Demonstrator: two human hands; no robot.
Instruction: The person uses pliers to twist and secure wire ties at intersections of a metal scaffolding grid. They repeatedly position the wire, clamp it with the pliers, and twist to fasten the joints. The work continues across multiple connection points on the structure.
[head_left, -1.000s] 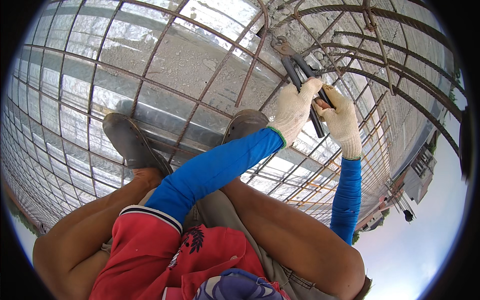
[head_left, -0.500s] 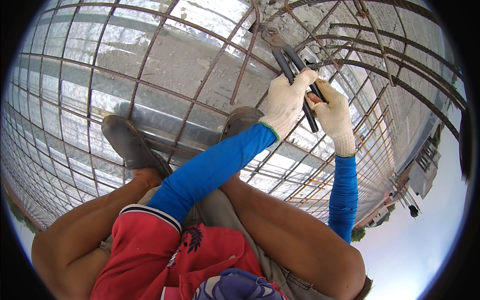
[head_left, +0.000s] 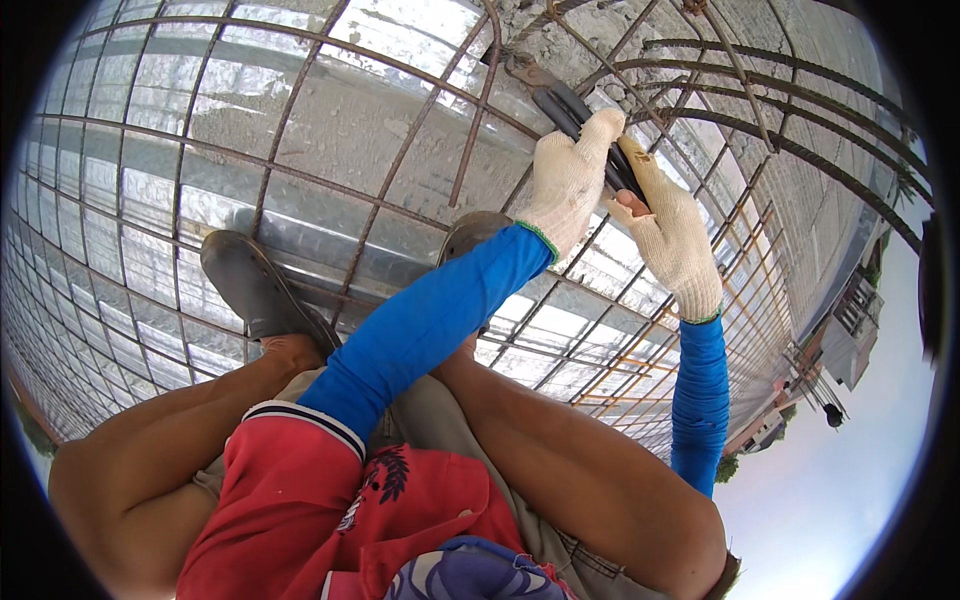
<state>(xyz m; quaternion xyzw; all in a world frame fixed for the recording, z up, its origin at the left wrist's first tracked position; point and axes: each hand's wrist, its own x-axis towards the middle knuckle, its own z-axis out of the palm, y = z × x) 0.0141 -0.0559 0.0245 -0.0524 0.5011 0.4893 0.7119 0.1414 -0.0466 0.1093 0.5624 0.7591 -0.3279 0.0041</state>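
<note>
Long-handled nippers (head_left: 566, 104) with black handle sleeves and a rusty metal head lie slantwise in front of me. Their jaws reach the end of a bent steel bar (head_left: 487, 75) beside rough concrete at the top. My left hand (head_left: 570, 172), in a cream knit glove, is closed round the handles. On their other side my right hand (head_left: 668, 222), in a matching glove with bare fingertips showing, grips the lower part of the handles. The two handles are pressed close together. What exactly sits in the jaws is too small to make out.
A grid of thin rebar (head_left: 378, 202) spreads over shiny metal decking (head_left: 300, 235) and under my shoes (head_left: 262, 285). Thick curved ribbed bars (head_left: 790, 100) arch across the upper right. Buildings (head_left: 850, 330) and sky show beyond the right edge.
The nippers' handles, spread apart before, are now squeezed together. The tool appears slightly farther left and up, and my right forearm has shifted a little to the right.
</note>
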